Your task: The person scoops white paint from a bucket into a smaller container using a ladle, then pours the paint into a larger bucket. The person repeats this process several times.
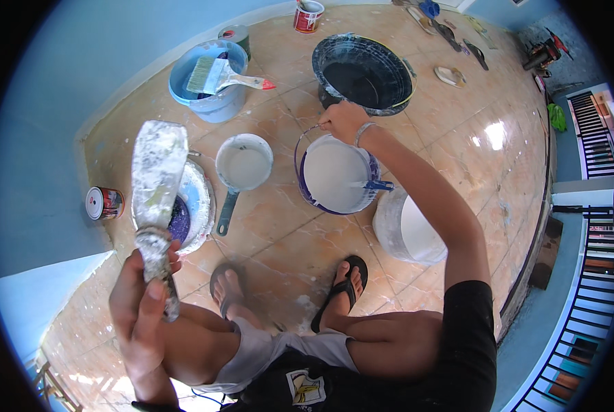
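My left hand (141,312) is closed round the handle of a putty knife (159,172), its broad blade pointing up and smeared with white and grey. Farther off, my right hand (346,122) pinches the thin wire handle (297,149) of a purple-rimmed bucket (305,189). White paint fills that bucket, and a blue-handled tool (378,185) lies over its right rim. Left of it sits a small white dipper (268,152) with a grey-green handle, white liquid inside. Partly hidden behind the putty knife is a white-smeared container (207,209) with something purple in it.
A wide brush (218,77) rests across a light-blue bucket (218,110) at the far left. Beyond my right hand stands a black tub (319,51). A white bucket (387,230) is under my right forearm. Paint cans (108,203) stand near the blue wall (53,178); sandals (451,75) lie far right.
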`<state>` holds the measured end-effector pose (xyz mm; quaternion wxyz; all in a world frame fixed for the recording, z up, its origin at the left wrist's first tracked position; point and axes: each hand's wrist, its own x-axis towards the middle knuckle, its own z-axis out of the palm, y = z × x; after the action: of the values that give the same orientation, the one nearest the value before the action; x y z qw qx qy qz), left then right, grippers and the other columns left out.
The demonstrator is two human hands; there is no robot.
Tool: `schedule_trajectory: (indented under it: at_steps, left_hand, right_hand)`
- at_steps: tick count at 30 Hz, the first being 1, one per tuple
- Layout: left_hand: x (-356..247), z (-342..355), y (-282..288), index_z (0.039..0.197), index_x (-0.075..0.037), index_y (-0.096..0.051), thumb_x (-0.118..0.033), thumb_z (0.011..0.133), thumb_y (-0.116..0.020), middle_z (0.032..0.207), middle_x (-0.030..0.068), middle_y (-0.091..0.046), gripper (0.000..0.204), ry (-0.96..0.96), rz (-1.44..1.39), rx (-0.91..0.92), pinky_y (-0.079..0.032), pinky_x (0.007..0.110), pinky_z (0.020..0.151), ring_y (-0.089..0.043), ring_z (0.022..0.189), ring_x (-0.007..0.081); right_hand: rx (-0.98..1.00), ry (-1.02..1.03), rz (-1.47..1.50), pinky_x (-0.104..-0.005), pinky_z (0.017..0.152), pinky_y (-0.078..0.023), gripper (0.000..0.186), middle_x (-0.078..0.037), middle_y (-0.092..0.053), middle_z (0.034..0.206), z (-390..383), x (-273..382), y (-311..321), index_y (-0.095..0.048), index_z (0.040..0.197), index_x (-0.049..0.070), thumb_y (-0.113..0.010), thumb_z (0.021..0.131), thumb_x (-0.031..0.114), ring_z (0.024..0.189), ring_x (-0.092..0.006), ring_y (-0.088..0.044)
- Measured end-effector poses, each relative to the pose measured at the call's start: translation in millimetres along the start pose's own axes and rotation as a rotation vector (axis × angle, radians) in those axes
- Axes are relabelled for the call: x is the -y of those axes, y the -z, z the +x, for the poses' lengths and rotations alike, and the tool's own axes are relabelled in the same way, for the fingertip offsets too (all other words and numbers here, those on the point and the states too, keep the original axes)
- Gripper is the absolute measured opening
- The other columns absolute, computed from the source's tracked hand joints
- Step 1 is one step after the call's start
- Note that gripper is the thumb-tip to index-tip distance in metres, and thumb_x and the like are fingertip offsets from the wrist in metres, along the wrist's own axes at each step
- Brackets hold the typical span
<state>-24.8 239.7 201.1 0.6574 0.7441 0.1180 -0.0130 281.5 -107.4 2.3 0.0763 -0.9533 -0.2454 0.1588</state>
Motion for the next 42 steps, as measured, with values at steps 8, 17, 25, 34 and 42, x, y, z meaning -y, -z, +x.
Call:
schedule_trajectory:
  at_steps: [8,17,25,34,42]
  left_hand:
    - [2,30,60,0.128,0.007,-0.054,-0.021,0.101,-0.057,0.109,0.0127,-0.068,0.039,0.169,0.271,0.255,-0.046,0.034,0.101,-0.063,0.11,0.0208]
    - [144,113,13,0.13,0.003,-0.055,-0.016,0.107,-0.056,0.113,0.0094,-0.068,0.03,0.186,-0.053,0.368,-0.053,0.029,0.091,-0.066,0.104,0.0134]
    - [226,135,-20,0.138,0.001,-0.053,-0.024,0.105,-0.061,0.113,0.0052,-0.067,0.042,0.027,0.084,0.11,-0.049,0.024,0.084,-0.06,0.099,0.0076]
    - [270,119,-51,0.134,-0.001,-0.057,-0.026,0.105,-0.062,0.105,0.0005,-0.064,0.038,0.149,-0.115,0.241,-0.045,0.024,0.079,-0.054,0.092,0.006]
    - [274,95,-67,0.132,-0.001,-0.057,-0.024,0.107,-0.059,0.099,-0.0042,-0.058,0.034,0.169,-0.083,0.3,-0.04,0.022,0.076,-0.048,0.086,0.0048]
  right_hand:
    - [-0.416,-0.11,-0.081,-0.0459,0.082,-0.055,0.028,-0.017,-0.076,0.09,-121,-8,-1,-0.071,0.104,0.005,-0.071,0.094,0.031,0.088,-0.0401,-0.071]
    - [-0.205,-0.41,0.58,-0.0332,0.065,-0.056,0.028,-0.014,-0.074,0.079,-149,21,-20,-0.075,0.09,0.001,-0.083,0.084,0.027,0.07,-0.022,-0.072]
    - [-0.642,-0.601,0.965,-0.0293,0.057,-0.054,0.03,-0.008,-0.071,0.077,-120,75,-80,-0.074,0.101,0.0,-0.074,0.096,0.029,0.066,-0.0157,-0.071]
    - [-0.977,-0.642,1.132,-0.0287,0.061,-0.06,0.033,-0.01,-0.071,0.082,-159,51,-68,-0.07,0.106,-0.007,-0.066,0.103,0.026,0.067,-0.0155,-0.07]
    - [-1.199,-0.639,1.545,-0.031,0.062,-0.063,0.03,-0.014,-0.071,0.088,-194,36,-88,-0.067,0.105,-0.008,-0.065,0.103,0.021,0.069,-0.021,-0.073]
